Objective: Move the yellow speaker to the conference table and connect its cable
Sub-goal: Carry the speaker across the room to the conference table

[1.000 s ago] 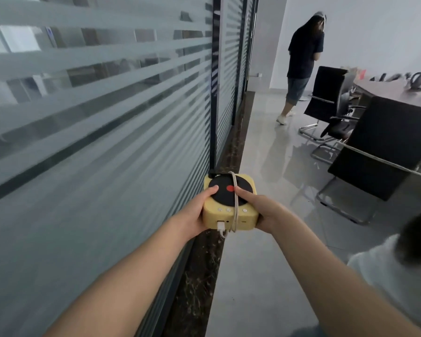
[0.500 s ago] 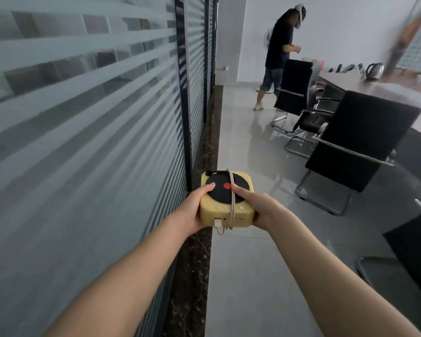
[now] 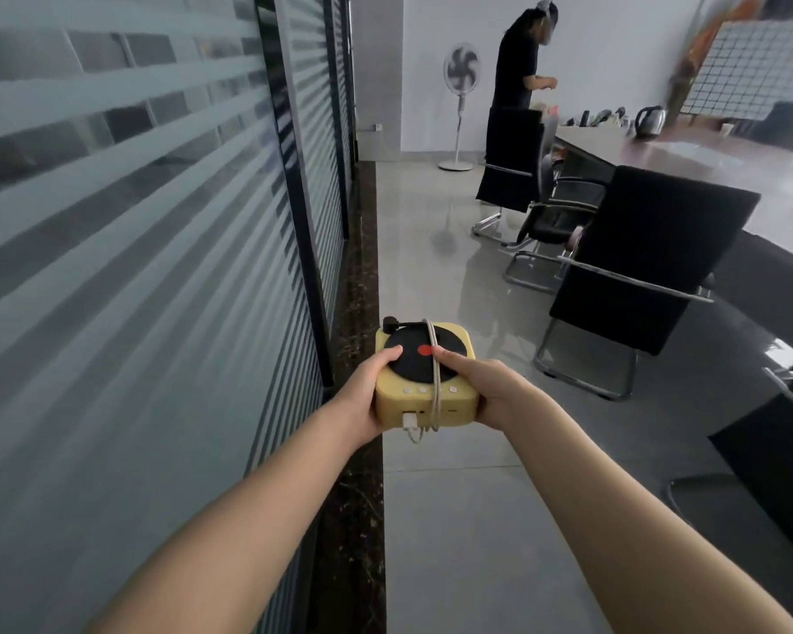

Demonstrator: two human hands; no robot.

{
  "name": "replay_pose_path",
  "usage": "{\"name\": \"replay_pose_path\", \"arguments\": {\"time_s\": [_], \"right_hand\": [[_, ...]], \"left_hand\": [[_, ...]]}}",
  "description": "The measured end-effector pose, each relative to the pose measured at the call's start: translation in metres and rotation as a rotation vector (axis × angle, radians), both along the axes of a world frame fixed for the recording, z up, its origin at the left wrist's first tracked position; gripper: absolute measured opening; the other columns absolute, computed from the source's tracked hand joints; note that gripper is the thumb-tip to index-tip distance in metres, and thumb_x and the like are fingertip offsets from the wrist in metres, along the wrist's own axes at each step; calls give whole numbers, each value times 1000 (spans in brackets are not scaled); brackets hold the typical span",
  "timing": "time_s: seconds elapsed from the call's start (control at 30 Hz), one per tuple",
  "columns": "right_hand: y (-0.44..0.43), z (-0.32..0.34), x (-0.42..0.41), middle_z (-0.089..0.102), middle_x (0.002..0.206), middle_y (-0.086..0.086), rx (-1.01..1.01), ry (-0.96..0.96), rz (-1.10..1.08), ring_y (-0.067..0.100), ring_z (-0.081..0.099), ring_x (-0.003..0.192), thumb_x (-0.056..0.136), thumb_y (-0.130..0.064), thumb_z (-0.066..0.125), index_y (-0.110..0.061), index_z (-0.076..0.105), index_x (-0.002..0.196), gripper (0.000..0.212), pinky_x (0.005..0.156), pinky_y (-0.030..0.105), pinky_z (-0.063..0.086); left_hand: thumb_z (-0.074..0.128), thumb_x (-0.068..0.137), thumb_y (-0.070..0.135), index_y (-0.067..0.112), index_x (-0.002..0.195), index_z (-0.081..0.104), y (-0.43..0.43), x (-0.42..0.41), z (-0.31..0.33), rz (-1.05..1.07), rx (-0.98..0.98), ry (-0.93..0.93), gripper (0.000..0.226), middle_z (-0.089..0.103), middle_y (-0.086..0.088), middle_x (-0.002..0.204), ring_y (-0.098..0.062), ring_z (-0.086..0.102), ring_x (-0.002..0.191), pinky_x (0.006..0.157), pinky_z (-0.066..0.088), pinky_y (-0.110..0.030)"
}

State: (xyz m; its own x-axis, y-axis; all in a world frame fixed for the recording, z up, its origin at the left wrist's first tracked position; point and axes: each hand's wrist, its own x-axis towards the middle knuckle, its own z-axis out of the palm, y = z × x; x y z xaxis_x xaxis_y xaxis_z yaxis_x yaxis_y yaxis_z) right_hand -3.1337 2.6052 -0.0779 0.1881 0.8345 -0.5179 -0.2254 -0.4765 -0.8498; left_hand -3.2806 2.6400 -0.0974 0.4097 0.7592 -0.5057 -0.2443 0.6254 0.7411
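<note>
Carrying the yellow speaker (image 3: 424,375), cable (image 3: 435,382) wrapped round it, clasped between my left hand (image 3: 368,392) and right hand (image 3: 486,390), well short of the conference table (image 3: 687,176); next I must reach it past the black chair (image 3: 646,258).

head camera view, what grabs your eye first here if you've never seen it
The yellow speaker at centre, held by the left hand and right hand, a white cable looped over it. To the left runs a striped glass wall; on the right black chairs line a long table, where another person stands.
</note>
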Motion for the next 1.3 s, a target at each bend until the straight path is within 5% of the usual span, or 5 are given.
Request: {"name": "replay_pose_path", "arguments": {"time_s": [0.13,0.37,0.5,1.1,1.3], "right_hand": [[38,0,26,72,104,16,-14,-15,-6,35,71,93,34,-40,94,-5,63,110,90,85,52,57],[125,2,93,74,103,15,-6,-11,-17,34,72,91,9,-43,94,-6,64,111,112,85,52,57],[171,8,128,73,103,15,-8,-62,1,34,71,91,36,-43,92,-6,62,109,88,85,50,57],[366,-9,173,73,103,14,-29,-35,-3,34,72,91,20,-45,91,-7,63,111,103,85,51,57],[458,-8,177,73,105,13,-29,-18,-30,34,72,93,9,-48,93,-7,63,112,115,86,51,57]], "left_hand": [[56,89,35,12,100,63,38,26,2,-3,10,7,26,70,-13,93,-29,66,87,85,52,-42],[56,88,35,13,105,63,120,90,11,-1,48,-6,29,73,-12,88,-29,66,88,77,54,-40],[56,88,35,14,104,62,164,124,14,6,61,-7,27,70,-13,98,-31,65,93,85,52,-43],[56,89,33,13,93,63,358,170,4,21,38,21,21,71,-11,85,-27,65,83,79,52,-39],[55,89,35,14,101,63,455,171,6,-43,47,16,25,70,-12,99,-29,65,92,85,52,-41]]}}
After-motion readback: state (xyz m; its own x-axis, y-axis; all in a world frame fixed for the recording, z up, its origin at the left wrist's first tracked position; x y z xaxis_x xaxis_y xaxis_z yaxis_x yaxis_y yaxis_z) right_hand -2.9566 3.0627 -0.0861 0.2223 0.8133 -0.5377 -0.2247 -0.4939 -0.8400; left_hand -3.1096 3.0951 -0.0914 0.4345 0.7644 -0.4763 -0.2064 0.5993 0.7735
